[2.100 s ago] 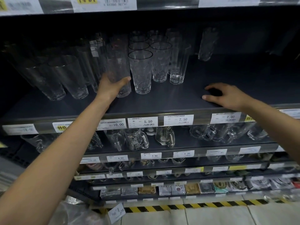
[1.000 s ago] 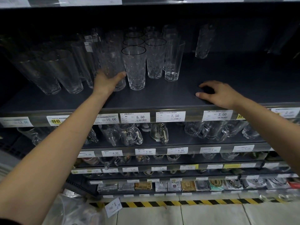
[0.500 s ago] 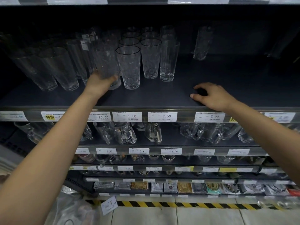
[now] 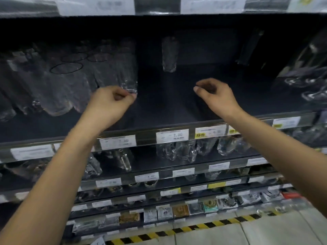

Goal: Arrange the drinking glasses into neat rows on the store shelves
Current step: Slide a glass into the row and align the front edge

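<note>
While blur smears them, glasses (image 4: 70,89) look clear, tall | left grip (image 4: 109,103): cannot tell | right grip (image 4: 217,98) curled, empty

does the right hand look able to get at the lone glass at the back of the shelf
Probably yes: the right hand holds nothing and hovers over bare shelf, with no other glass between it and the lone glass further back. Blur makes depth hard to judge.

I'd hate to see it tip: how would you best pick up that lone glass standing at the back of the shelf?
Probably wrap the grip around the middle of the lone glass, coming from the front: it stands upright, tall and narrow, with bare shelf before it.
</note>
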Tool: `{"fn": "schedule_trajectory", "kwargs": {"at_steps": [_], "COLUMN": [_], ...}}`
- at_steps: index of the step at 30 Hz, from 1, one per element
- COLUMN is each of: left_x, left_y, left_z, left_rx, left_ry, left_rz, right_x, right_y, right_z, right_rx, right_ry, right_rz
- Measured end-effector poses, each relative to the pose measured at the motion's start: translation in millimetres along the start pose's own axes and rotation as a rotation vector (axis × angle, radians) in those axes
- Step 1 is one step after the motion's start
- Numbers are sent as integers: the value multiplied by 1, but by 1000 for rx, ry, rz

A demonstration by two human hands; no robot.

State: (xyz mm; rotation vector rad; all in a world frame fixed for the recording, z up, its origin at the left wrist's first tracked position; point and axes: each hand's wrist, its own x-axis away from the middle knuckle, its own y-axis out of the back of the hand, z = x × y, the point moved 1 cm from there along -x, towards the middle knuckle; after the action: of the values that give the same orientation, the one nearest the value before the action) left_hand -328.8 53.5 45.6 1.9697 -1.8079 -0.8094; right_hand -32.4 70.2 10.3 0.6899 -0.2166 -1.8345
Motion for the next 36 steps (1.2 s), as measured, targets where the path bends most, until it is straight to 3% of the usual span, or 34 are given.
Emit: {"fn": "schedule_trajectory", "kwargs": {"at_steps": [4, 12, 16, 23, 36], "left_x": [-48, -148, -189, -261, -305], "left_y": [-74, -177, -211, -250, -259], "left_z": [-40, -60, -56, -45, -42], "left_rx": [218, 173, 177, 361, 395], "left_ry": [-71, 60, 102, 103, 86], "left_rz": [120, 231, 126, -263, -429], "right_x": [-19, -80, -127, -209, -296], "right_y": [51, 111, 125, 126, 114], "right_z": [-36, -114, -136, -179, -215], "right_rx": [-49, -31, -29, -158, -125], "right_ry": [-149, -356, -357, -356, -309], "right_rz": [-124, -289, -293, -308, -377]}}
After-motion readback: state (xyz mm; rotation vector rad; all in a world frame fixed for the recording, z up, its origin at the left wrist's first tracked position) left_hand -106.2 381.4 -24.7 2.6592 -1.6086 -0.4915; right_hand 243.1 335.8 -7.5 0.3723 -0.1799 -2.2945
